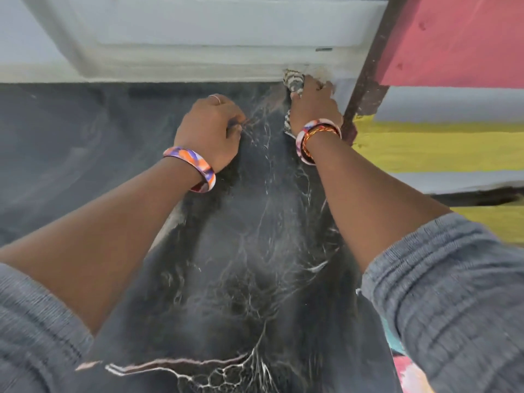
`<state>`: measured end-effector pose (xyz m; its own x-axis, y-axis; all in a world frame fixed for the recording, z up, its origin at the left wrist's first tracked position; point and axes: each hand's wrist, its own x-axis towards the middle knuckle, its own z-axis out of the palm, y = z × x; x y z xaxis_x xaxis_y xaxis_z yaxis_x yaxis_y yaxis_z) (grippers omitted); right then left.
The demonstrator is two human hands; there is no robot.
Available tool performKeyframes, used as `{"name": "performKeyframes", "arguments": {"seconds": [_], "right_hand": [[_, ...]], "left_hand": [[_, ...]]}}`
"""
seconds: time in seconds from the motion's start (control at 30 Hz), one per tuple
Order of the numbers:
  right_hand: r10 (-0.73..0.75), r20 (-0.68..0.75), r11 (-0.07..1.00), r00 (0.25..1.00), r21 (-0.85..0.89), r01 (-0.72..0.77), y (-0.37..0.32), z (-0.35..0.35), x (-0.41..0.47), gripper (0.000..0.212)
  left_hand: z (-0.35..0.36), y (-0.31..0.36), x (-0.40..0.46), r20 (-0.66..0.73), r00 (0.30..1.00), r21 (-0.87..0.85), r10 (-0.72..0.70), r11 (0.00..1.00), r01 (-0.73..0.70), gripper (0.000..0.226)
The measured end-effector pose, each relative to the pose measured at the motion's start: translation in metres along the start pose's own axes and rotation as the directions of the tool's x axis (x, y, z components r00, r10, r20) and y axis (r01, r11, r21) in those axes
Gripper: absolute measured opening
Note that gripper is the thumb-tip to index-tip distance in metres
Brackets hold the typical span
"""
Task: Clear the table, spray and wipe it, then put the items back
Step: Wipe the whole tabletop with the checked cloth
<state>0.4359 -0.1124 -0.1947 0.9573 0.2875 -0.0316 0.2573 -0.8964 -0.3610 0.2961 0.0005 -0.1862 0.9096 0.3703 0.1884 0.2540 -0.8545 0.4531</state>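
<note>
Dark marble veined in white makes up the table [249, 251], which fills most of the view and meets a white panelled wall [198, 38] along its far edge. Past its right edge stand a dark post [368, 66] and pink and yellow painted bands [453, 38].

At the far right corner, the right hand [314, 106] presses down on a striped cloth [293, 80], fingers curled over it and gripping it against the marble just beside the wall. Part of the cloth shows beyond the fingers and part beside the wrist.

Near it, toward the middle of the far edge, the left hand [209, 129] rests knuckles-up on the table with its fingers bent under; I cannot tell whether it holds anything. Both wrists carry colourful bangles [195, 168], and grey sleeves [453, 293] are pushed up the forearms.
</note>
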Motion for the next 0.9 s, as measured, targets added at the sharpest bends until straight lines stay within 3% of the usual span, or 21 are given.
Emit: {"name": "performKeyframes", "arguments": {"seconds": [0.23,0.33,0.57,0.9], "right_hand": [[-0.104,0.04,0.988,0.994,-0.114,0.108,-0.008,0.008,-0.011,0.048],[-0.231,0.086,0.958,0.969,-0.153,0.242,-0.043,0.025,-0.032,0.049],[-0.429,0.18,0.889,0.885,-0.093,0.449,-0.169,0.075,-0.095,0.05],[-0.564,0.206,0.807,0.799,-0.068,0.587,-0.391,0.157,-0.181,0.05]], "left_hand": [[-0.025,-0.041,-0.02,-0.044,0.995,0.035,-0.095,0.995,0.096,0.03],[-0.038,-0.06,-0.032,-0.07,0.989,0.037,-0.127,0.991,0.129,0.028],[-0.097,-0.135,-0.076,-0.136,0.97,0.069,-0.201,0.975,0.212,0.03],[-0.215,-0.328,-0.177,-0.282,0.876,0.028,-0.391,0.91,0.415,0.032]]}}
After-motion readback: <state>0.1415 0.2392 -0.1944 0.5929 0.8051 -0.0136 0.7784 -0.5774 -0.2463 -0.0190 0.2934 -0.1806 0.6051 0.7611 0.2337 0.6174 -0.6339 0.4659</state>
